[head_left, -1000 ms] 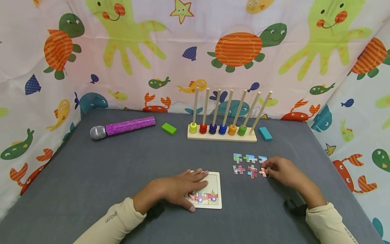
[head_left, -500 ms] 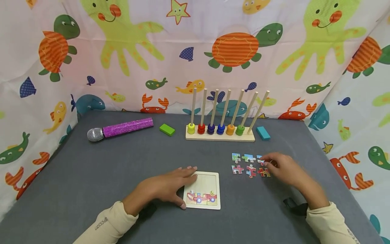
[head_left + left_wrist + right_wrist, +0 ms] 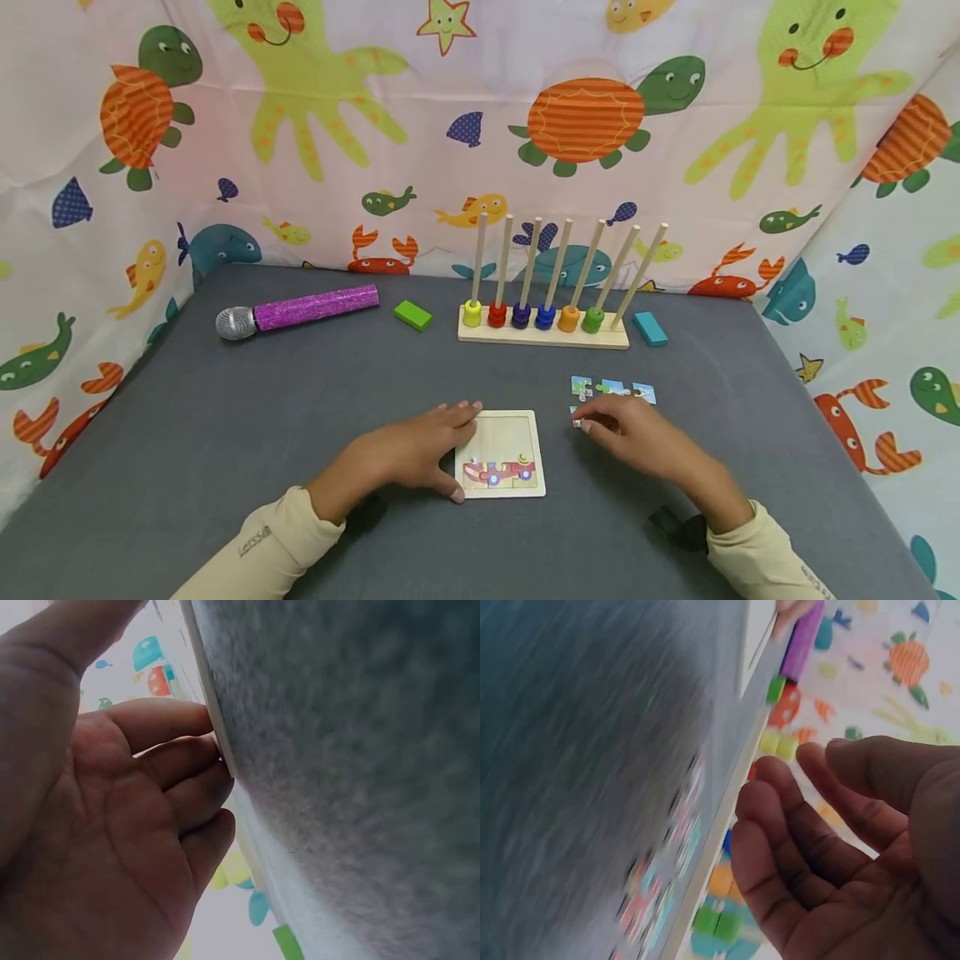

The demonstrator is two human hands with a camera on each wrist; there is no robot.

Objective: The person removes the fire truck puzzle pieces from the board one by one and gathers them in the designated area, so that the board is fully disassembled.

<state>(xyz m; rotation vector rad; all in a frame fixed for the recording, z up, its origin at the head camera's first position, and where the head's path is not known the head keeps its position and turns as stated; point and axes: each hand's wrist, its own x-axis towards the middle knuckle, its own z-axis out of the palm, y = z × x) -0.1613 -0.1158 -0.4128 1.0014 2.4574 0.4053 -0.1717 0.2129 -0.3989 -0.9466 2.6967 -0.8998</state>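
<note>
A square wooden puzzle tray (image 3: 504, 435) lies in front of me with several joined pieces (image 3: 498, 474) of a red vehicle along its lower side. My left hand (image 3: 411, 450) holds the tray by its left side, fingers at the far corner and thumb at the near one. In the left wrist view, fingertips (image 3: 214, 776) press against the tray's edge. Over the loose jigsaw pieces (image 3: 643, 393) hovers my right hand (image 3: 637, 433), fingertips beside the left piece (image 3: 576, 420) of the nearer row. It covers the rest of that row. No piece shows between its loosely bent fingers in the right wrist view.
A wooden peg stand (image 3: 543, 333) with coloured rings stands at the back. Left of it are a green block (image 3: 413, 315) and a purple glitter microphone (image 3: 300, 312); a teal block (image 3: 650, 329) lies on its right. A printed cloth (image 3: 450, 167) hangs behind the table.
My left hand slid from atop the tray to its left side, and the tray shifted slightly away. My right hand left the rightmost pieces and moved left over the nearer row.
</note>
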